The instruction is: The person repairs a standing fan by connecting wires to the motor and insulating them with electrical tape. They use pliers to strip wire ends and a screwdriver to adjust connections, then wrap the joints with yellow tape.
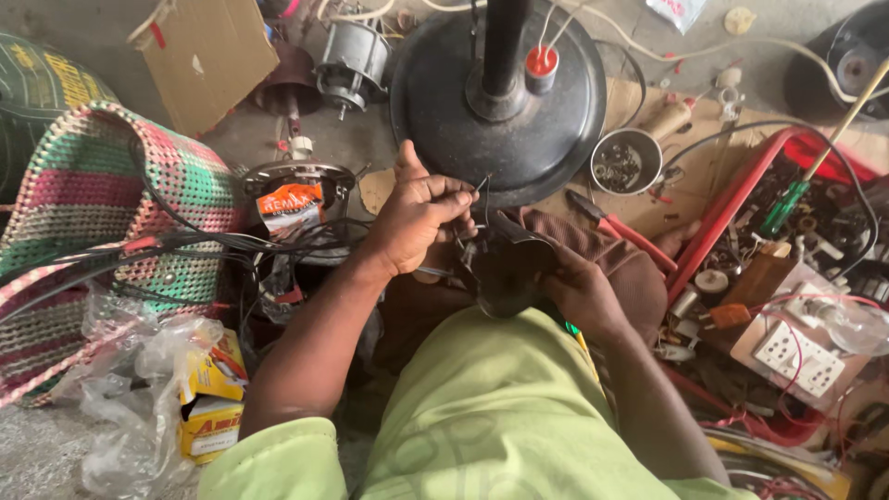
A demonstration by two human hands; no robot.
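Lime-green shirt fills bottom edge. Right hand cups a dark rounded motor housing held over the lap. Left hand pinches thin wires rising from its top, fingers closed on them. Black round fan base just beyond. Red tray of parts at right, woven basket at left.

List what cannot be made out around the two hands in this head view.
- Dark part: its underside is hidden by the right hand cupping it.
- Thin wires: too fine to trace past the left hand fingers.
- Small metal bowl: contents too small to tell apart.
- Red tray: cut off by the right edge.
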